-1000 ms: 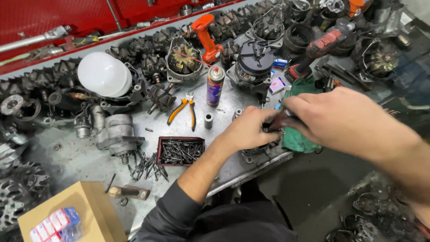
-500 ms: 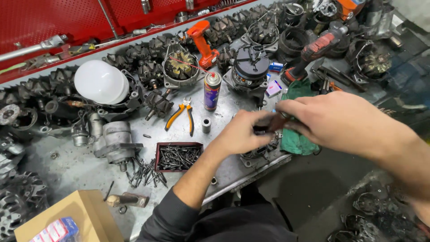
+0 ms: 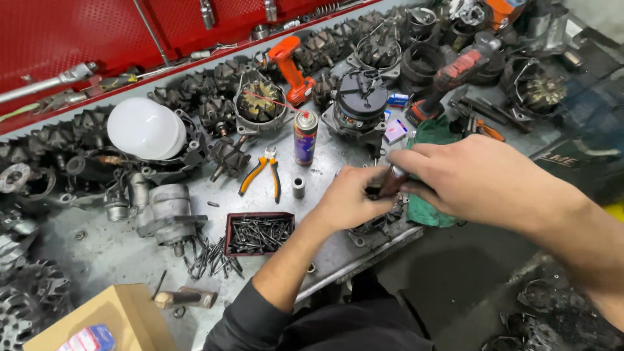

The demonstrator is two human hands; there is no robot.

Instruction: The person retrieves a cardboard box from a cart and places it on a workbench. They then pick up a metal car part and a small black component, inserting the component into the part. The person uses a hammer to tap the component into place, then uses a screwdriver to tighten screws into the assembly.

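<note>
Right hand [image 3: 481, 179] grips a dark tool handle [image 3: 392, 182]; left hand [image 3: 348, 198] closes around, apparently, a metal part [image 3: 377, 224] on the counter [image 3: 130, 247].

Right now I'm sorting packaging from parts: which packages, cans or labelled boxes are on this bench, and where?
Spray can: upright, bench centre, purple-blue label, orange band, silver top.
Cardboard box: near-left corner, plain brown.
Small carton: beside the cardboard box, blue, red and white.
Small packet: flat, right of the can, white and pink.
Small blue box: behind the packet.
</note>
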